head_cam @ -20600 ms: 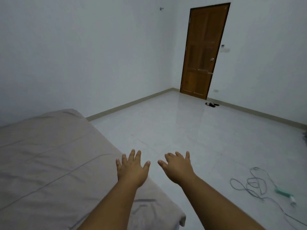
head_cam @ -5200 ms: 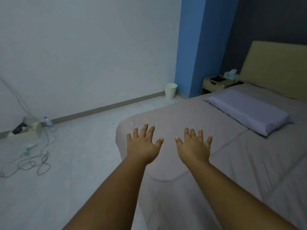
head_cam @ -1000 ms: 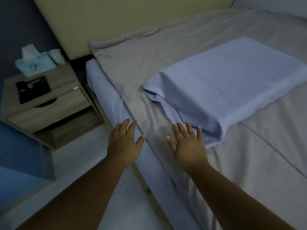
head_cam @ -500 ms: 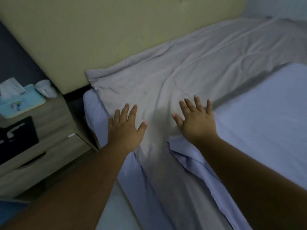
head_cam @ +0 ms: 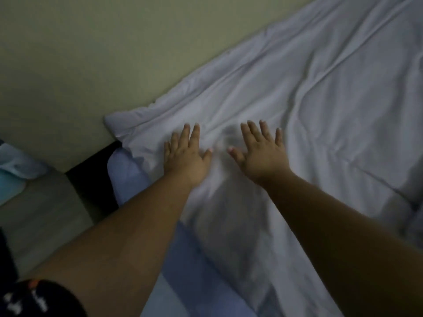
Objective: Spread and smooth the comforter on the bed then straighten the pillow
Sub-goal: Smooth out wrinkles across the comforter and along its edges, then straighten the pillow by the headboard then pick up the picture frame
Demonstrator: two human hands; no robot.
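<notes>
Moved: both hands are further up the bed than half a second ago; pillow out of view.
Left hand (head_cam: 185, 156): fingers spread flat, gripping nothing.
Right hand (head_cam: 261, 152): likewise.
Comforter (head_cam: 286, 92): wrinkled, near the bed's head corner by the headboard (head_cam: 91, 53).
Risk: pushing may bunch folds against the headboard.

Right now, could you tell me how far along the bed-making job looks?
Done: the comforter already reaches up to the headboard. In hand: the left hand and right hand are open, palms down, over the creased corner, which is still wrinkled; the blue sheet shows along the bed's edge. Left: smoothing those creases and straightening the pillow, which is not clearly in view.
</notes>
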